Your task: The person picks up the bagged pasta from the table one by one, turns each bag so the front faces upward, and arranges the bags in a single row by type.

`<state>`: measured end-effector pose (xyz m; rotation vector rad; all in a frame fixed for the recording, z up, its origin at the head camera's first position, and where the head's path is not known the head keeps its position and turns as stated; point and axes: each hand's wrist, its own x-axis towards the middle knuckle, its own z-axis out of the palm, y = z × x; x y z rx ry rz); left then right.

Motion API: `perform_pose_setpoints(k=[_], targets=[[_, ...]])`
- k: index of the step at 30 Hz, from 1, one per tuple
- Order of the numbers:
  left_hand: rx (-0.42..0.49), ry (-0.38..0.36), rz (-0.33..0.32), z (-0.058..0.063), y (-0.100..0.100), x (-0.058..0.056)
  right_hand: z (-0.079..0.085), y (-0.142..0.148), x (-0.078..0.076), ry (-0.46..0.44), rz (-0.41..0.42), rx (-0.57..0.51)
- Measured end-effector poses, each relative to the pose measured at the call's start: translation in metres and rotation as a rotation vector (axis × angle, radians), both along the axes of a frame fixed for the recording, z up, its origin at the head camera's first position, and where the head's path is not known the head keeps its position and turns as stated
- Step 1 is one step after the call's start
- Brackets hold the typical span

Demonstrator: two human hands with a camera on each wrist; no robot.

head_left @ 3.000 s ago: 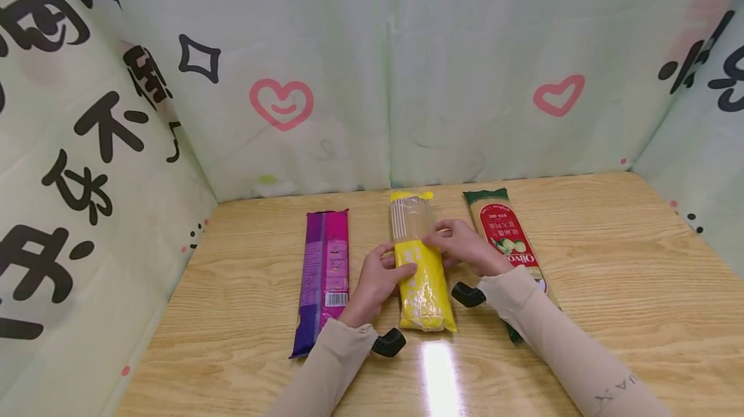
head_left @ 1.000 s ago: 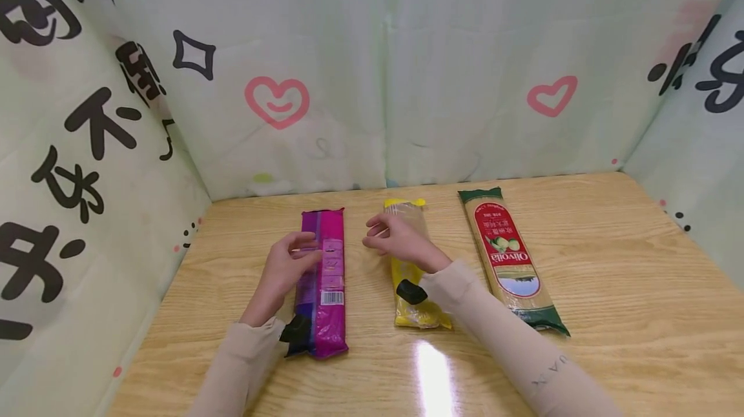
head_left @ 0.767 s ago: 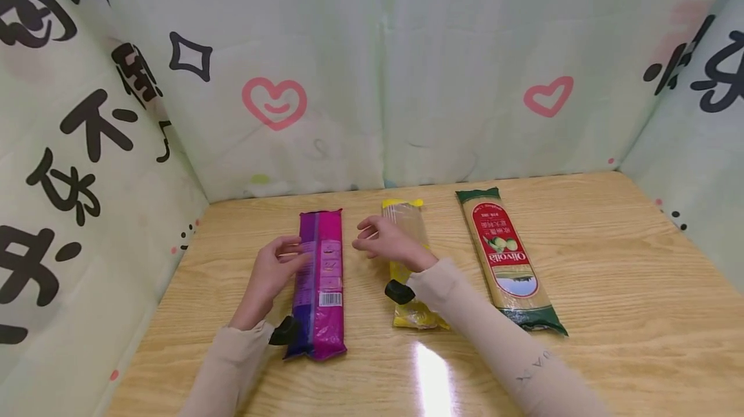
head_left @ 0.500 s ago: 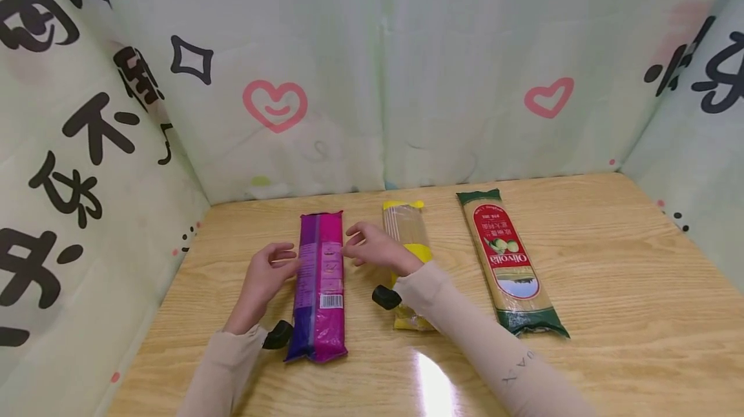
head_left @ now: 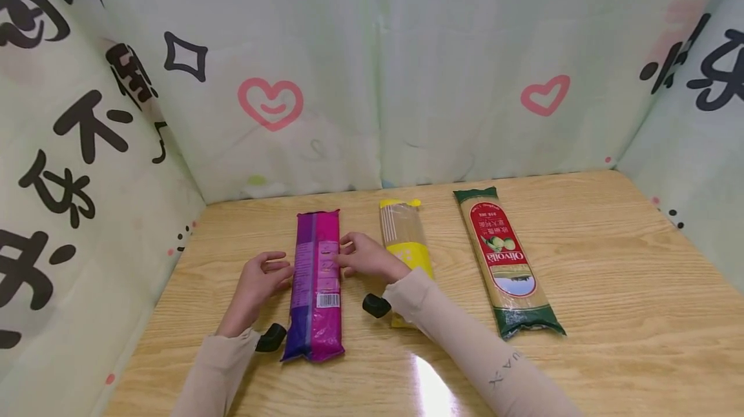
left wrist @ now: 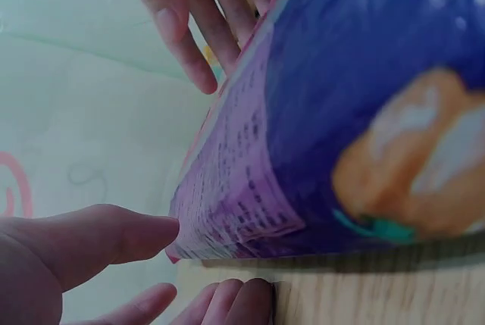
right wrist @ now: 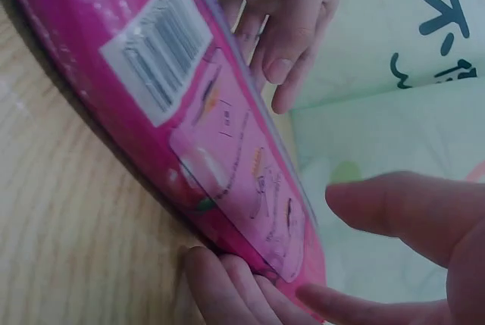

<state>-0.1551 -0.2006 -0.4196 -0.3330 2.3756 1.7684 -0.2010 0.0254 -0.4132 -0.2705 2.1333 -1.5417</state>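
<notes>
A long purple and magenta packet (head_left: 316, 288) with a barcode lies flat on the wooden table, between my two hands. My left hand (head_left: 256, 288) is at its left edge, fingers relaxed, thumb tip right by the wrapper in the left wrist view. On the opposite side my right hand (head_left: 369, 258) has its fingertips at the right edge. The right wrist view shows those fingers (right wrist: 235, 287) low along the packet's side, while the thumb (right wrist: 402, 207) stands apart from it. The packet's side seen in the left wrist view is dark blue with an orange picture (left wrist: 409, 158).
A yellow packet of noodles (head_left: 409, 250) lies right of the right hand, partly covered by the right sleeve (head_left: 459, 326). Farther right is a green-ended spaghetti packet (head_left: 506, 255) with a red label. Printed curtains (head_left: 378, 68) enclose the table (head_left: 628, 288).
Both hands held the yellow noodle packet at first, then let go and shifted left. The right hand crossed to the purple packet's right edge; the left drew back from above it to its left edge.
</notes>
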Motion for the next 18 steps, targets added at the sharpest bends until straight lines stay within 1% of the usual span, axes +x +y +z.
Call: perform_pose_setpoints(k=[6, 10, 18], targets=[[0.026, -0.018, -0.018, -0.0012, 0.0002, -0.0019, -0.0008, -0.003, -0.0001, -0.061, -0.015, -0.066], [0.016, -0.033, -0.028, -0.0007, 0.0005, -0.0023, -0.0007, -0.0055, 0.0007, -0.081, -0.027, -0.089], [-0.031, -0.043, -0.05, -0.0016, 0.0039, -0.0026, 0.0022, -0.0045, 0.0024, -0.088, -0.024, -0.064]])
